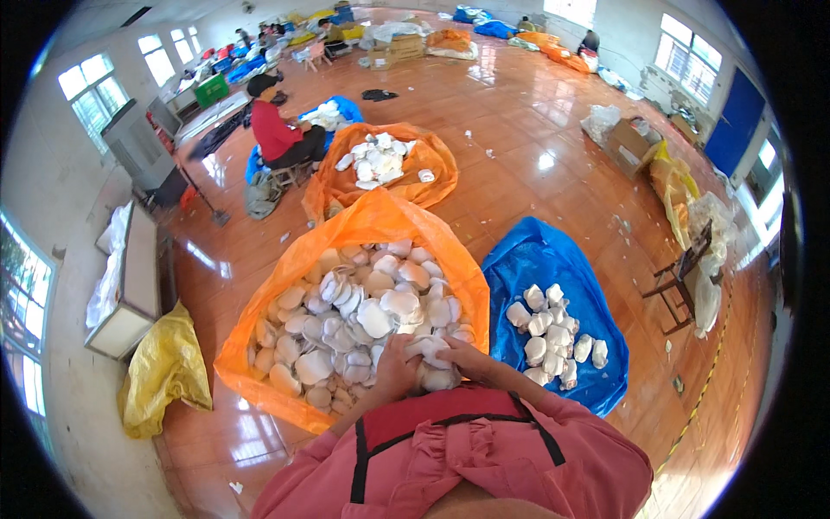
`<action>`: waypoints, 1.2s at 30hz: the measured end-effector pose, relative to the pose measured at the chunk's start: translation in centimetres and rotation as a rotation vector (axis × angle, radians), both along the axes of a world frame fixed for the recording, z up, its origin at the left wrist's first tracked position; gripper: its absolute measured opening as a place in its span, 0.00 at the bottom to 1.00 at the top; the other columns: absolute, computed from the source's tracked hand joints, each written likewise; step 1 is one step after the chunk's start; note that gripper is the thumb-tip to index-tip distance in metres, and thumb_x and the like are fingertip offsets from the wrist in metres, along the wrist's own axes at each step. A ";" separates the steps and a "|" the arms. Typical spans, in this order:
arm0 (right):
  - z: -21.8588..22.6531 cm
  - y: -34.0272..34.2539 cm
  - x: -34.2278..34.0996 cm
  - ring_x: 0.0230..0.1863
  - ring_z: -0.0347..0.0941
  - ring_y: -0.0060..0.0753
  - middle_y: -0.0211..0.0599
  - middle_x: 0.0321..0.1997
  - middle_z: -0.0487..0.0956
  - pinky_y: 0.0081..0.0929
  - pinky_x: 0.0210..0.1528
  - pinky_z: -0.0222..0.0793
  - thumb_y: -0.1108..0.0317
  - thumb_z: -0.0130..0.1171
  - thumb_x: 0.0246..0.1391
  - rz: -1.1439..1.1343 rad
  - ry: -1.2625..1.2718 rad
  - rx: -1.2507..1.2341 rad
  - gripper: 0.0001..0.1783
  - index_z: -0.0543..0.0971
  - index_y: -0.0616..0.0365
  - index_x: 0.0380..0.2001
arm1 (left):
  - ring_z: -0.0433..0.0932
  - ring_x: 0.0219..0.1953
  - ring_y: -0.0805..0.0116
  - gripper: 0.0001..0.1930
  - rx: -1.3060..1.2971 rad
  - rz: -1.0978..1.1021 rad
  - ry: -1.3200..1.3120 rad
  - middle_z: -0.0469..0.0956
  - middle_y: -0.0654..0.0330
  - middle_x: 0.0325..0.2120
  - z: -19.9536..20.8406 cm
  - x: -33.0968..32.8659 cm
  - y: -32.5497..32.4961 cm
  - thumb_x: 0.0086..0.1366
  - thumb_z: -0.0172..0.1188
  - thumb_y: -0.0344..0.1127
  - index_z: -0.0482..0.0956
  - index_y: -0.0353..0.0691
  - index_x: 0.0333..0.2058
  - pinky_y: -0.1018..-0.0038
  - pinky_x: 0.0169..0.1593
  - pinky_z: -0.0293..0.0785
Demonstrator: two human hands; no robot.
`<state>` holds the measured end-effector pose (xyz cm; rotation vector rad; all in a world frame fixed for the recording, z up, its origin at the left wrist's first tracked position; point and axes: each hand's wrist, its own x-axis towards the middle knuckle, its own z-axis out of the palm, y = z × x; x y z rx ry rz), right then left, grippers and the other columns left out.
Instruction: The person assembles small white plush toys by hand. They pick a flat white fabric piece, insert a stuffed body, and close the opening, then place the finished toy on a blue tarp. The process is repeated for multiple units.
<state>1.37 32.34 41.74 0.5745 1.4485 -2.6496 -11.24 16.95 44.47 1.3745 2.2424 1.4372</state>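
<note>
A wide orange sack [462, 259], spread open in front of me, holds a heap of thin, rounded, white and beige pads [333, 333]. At its near edge, my left hand [397, 365] is closed on one side of a small bunch of white pads [427, 348]. From the other side my right hand [469, 358] grips the same bunch, so both hands hold it close to my body. Some fingertips are hidden behind the pads. On a blue sheet [540, 246] to the right lie several white bundles [553, 333] of what look like the same pads.
Beyond my sack, a person in red [275, 130] sits beside another orange sack [432, 156] of white pieces. A yellow sack [169, 372] lies at the left by a white cabinet [130, 285]. At the right stand a wooden chair [679, 285] and a cardboard box [627, 143].
</note>
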 end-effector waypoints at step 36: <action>-4.4 -1.9 -1.8 0.48 0.72 0.53 0.61 0.46 0.74 0.39 0.49 0.67 0.50 0.66 0.38 0.085 -0.266 0.873 0.38 0.69 0.70 0.47 | 0.76 0.35 0.49 0.19 -0.111 0.042 0.074 0.74 0.48 0.36 -1.9 0.2 -0.9 0.55 0.61 0.35 0.71 0.35 0.44 0.59 0.39 0.73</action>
